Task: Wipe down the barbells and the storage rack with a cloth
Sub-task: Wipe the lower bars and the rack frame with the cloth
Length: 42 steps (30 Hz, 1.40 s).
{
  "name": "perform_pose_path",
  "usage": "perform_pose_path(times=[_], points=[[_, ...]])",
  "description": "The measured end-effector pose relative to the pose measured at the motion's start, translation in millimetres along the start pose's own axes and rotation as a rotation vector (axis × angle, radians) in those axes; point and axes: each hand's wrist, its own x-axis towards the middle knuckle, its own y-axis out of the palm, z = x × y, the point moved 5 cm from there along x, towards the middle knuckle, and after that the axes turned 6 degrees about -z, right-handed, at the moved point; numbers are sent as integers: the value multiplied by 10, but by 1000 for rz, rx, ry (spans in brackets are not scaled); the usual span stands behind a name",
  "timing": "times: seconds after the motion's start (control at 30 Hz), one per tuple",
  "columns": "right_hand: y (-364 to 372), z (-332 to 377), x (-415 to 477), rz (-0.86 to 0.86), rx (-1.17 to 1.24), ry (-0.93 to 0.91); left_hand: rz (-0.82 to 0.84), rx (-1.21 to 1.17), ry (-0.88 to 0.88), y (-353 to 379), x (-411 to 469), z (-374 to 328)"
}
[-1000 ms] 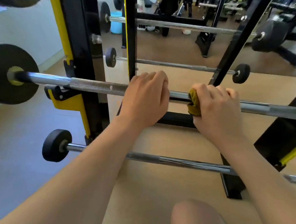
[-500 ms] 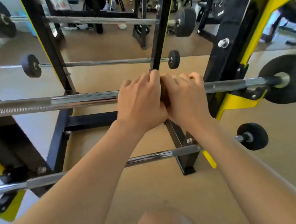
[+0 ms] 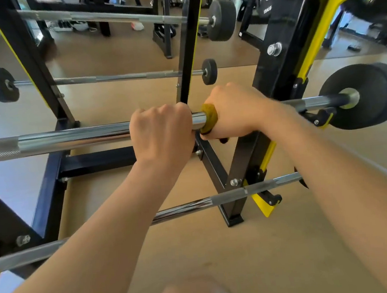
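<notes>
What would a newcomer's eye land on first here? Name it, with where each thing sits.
First, mid-frame, two hands on the chrome barbell: the left hand grips the bare shaft, the right hand beside it holds a mustard cloth wrapped round the bar. Next, the fat black end weight at the bar's right end, beside the black-and-yellow rack. A second barbell lies lower, nearer the floor.

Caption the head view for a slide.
The left hand grips the chrome steel barbell while the right hand wraps a mustard-yellow cloth around it.
</notes>
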Motion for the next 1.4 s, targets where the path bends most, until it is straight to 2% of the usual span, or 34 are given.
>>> perform_pose_path(times=[0.07,0.1,0.13,0.17,0.23,0.3,0.4,0.5,0.57,0.6,0.73,0.8,0.83,0.87,0.97,1.0,1.03,1.1,1.17,1.33,1.4], points=[[-38,14,40,262,118,23,-8,-26,-19,-18,-4,-2],[-29,2,43,275,116,28,9,-43,-38,-22,-2,-5],[-5,-11,27,198,79,33,34,-58,-64,-28,6,-10],[32,-17,-10,35,14,35,48,-73,-91,-39,8,-22],[128,-7,-179,-430,-129,52,61,-82,-150,-81,22,-58],[231,43,-361,-758,-197,37,97,-61,-213,-105,41,-70],[398,-2,-497,-949,-239,1,141,-39,-217,-68,57,-130],[409,-109,-521,-1046,-283,-52,117,-51,-89,-19,65,-331],[277,-172,-418,-959,-270,-61,111,-56,-35,19,81,-394],[200,-195,-355,-836,-237,-36,119,-55,-30,35,99,-384],[22,-262,-89,-96,-157,98,140,-96,-58,-2,142,-277],[-13,-248,-32,157,-56,115,149,-131,-72,-21,137,-286],[-7,-252,-31,160,-54,109,161,-140,-82,-23,139,-286],[-2,-257,-57,65,-83,105,175,-149,-93,-17,144,-276],[158,-292,-348,-591,-224,40,197,-195,-112,-31,149,-275],[230,-308,-449,-762,-292,17,195,-199,-113,-42,161,-284],[296,-332,-483,-871,-351,-12,193,-196,-114,-48,165,-288],[329,-402,-451,-949,-370,-51,188,-192,-122,-36,165,-296],[243,-408,-352,-843,-262,-12,170,-191,-141,-25,171,-289],[15,-486,-95,-10,-16,144,120,-194,-139,-20,116,-315],[-6,-490,-82,162,99,162,108,-196,-145,-37,108,-329]])
